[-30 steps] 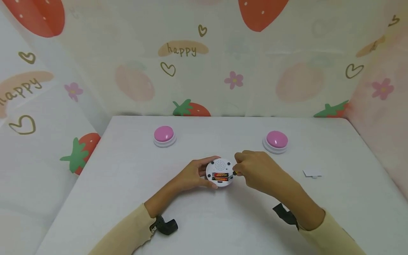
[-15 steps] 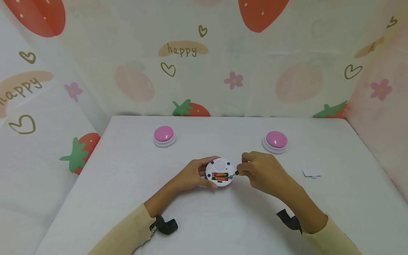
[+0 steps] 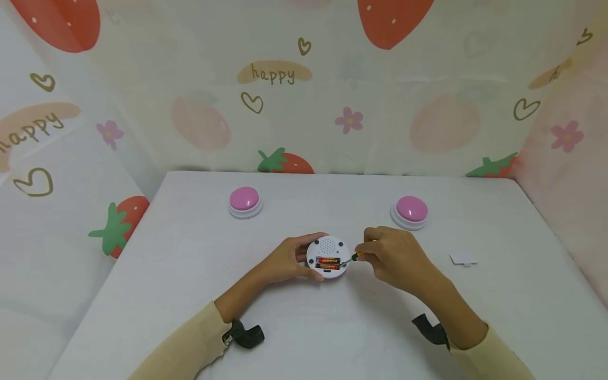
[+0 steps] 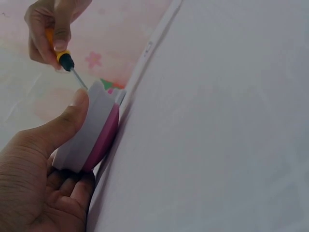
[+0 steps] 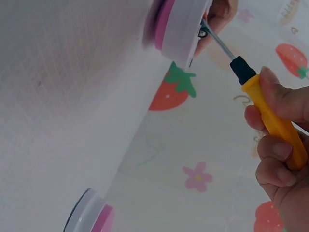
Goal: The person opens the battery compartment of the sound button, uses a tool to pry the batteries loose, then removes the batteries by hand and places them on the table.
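My left hand (image 3: 284, 263) holds a round white button device (image 3: 329, 245) by its rim, thumb on the near side. It lies upside down, and the left wrist view shows its pink dome (image 4: 105, 140) against the tabletop. Two red-and-black batteries (image 3: 328, 263) sit side by side in its uncovered compartment. My right hand (image 3: 395, 259) grips the yellow handle of a screwdriver (image 5: 276, 123), whose dark collar and metal shaft slant toward the device. In the head view the screwdriver's tip reaches the right end of the batteries; whether it touches them I cannot tell.
Two more pink-topped buttons stand on the white table (image 3: 190, 211), one at the back left (image 3: 244, 200) and one at the back right (image 3: 411, 210). A small white battery cover (image 3: 463, 258) lies to the right of my right hand.
My right hand has drawn back slightly to the right, so more of the screwdriver shows. The tip still points at the batteries. My left hand and the device have stayed in place.
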Action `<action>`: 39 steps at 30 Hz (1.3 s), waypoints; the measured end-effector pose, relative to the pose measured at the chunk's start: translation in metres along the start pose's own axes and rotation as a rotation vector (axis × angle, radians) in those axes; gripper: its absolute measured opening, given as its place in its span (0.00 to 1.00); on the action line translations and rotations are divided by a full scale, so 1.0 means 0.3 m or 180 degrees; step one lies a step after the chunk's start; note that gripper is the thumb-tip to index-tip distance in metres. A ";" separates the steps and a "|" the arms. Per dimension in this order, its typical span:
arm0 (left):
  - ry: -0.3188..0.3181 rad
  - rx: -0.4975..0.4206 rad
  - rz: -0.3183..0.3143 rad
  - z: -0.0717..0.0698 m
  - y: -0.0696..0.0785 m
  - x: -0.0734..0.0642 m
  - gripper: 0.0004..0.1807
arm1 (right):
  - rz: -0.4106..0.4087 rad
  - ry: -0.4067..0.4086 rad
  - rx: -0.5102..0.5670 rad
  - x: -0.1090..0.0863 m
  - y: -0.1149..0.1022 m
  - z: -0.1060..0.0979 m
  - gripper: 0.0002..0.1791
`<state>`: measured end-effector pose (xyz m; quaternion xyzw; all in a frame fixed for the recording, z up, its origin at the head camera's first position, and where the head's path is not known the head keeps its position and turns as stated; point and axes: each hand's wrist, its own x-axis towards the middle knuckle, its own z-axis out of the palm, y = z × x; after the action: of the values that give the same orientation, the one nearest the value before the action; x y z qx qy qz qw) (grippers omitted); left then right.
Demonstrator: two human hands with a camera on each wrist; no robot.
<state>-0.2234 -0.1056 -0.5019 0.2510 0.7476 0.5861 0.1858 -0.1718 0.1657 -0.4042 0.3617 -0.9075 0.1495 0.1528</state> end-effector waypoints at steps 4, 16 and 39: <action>0.0006 0.0014 -0.0018 0.001 0.001 -0.001 0.52 | 0.0016 -0.0001 -0.0028 0.000 -0.002 -0.001 0.07; -0.0021 0.0066 0.0043 -0.001 0.004 -0.003 0.51 | 0.0046 -0.0012 -0.0093 0.000 -0.005 -0.002 0.06; -0.0036 0.0048 0.0085 0.002 0.006 -0.002 0.52 | 0.0212 -0.0033 0.0263 -0.008 0.033 0.004 0.06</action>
<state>-0.2223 -0.1052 -0.5004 0.2657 0.7475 0.5815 0.1802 -0.1772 0.1736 -0.4079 0.3380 -0.9128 0.1900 0.1280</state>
